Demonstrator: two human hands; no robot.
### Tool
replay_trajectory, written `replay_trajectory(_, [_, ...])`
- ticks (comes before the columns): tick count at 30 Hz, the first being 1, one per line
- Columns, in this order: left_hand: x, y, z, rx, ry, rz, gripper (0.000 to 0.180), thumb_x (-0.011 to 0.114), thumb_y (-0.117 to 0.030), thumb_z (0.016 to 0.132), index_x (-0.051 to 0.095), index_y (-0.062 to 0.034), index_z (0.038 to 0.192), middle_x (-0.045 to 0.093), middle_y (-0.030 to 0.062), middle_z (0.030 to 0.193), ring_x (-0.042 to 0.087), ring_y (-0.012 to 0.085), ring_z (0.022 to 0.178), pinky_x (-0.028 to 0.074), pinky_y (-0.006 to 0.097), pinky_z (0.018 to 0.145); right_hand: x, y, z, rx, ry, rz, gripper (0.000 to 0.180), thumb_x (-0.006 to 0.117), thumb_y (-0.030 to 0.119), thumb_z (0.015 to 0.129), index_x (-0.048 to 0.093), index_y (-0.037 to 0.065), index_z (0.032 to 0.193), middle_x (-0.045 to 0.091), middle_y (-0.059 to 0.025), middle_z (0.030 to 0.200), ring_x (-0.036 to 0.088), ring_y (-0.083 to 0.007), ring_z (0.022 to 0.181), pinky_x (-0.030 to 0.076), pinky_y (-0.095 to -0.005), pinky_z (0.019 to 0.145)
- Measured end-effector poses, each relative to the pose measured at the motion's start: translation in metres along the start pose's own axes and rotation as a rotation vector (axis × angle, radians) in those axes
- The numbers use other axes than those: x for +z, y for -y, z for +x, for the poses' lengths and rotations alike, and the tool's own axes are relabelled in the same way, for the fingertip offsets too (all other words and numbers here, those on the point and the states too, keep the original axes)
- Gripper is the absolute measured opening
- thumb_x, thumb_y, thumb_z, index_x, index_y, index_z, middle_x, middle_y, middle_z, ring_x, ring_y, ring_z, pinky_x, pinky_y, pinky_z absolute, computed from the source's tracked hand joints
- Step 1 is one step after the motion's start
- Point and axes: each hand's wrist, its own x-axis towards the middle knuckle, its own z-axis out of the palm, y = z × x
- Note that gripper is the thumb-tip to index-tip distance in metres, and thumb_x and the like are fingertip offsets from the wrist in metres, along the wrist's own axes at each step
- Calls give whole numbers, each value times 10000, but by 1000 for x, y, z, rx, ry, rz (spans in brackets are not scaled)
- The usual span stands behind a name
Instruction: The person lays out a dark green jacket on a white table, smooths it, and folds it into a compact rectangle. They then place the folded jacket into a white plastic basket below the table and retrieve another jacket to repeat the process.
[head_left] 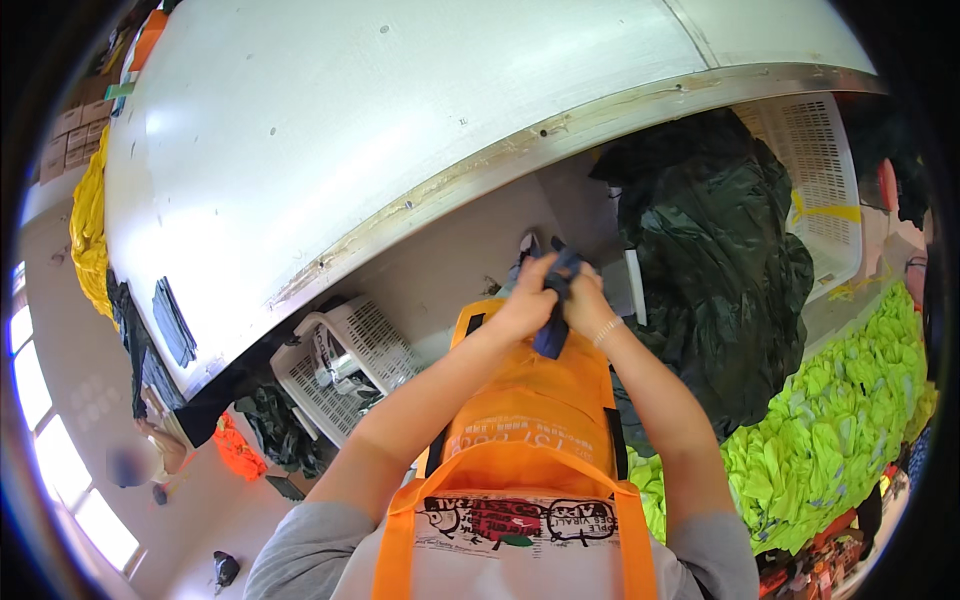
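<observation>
A narrow strip of dark navy fabric [550, 340] is held in front of my orange apron [530, 400], bunched at its upper part, with its lower end hanging free. My left hand [528, 300] is closed on it from one side. My right hand [588, 302], below a bracelet on the wrist, is closed on it from the other side. Both hands are close together, apart from the white table [380, 130] ahead. Some of the fingers are hidden behind the fabric and the knuckles.
Left of me stands a white plastic basket [375, 340] with clear packaging inside. Black plastic sheeting [710, 260] is heaped at right, beside another white basket [815, 150] and piled neon-green garments [830, 430]. Folded dark-blue cloths [174, 320] lie on the table. Another person [165, 445] is at far left.
</observation>
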Motion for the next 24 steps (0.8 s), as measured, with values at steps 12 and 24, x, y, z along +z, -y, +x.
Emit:
replay_trajectory(12, [-212,10,35,170,-600,1098,616,477,-304,922,287,-3,1425,263,221,1475,244,390,1355,189,486,1103,-27,-58,288,-162,-346,216,357,550,207,842,585,54,1162,616,-149,1171,590,-327,1064,491,-378,881])
replay_trajectory(24, [-212,12,42,77,-540,1166,639,410,-363,946,219,-39,1462,189,189,1518,184,385,1388,176,474,1124,-130,88,164,-142,-1004,752,855,579,293,909,19,-66,1447,1,-343,1481,92,-427,1394,170,-438,1123])
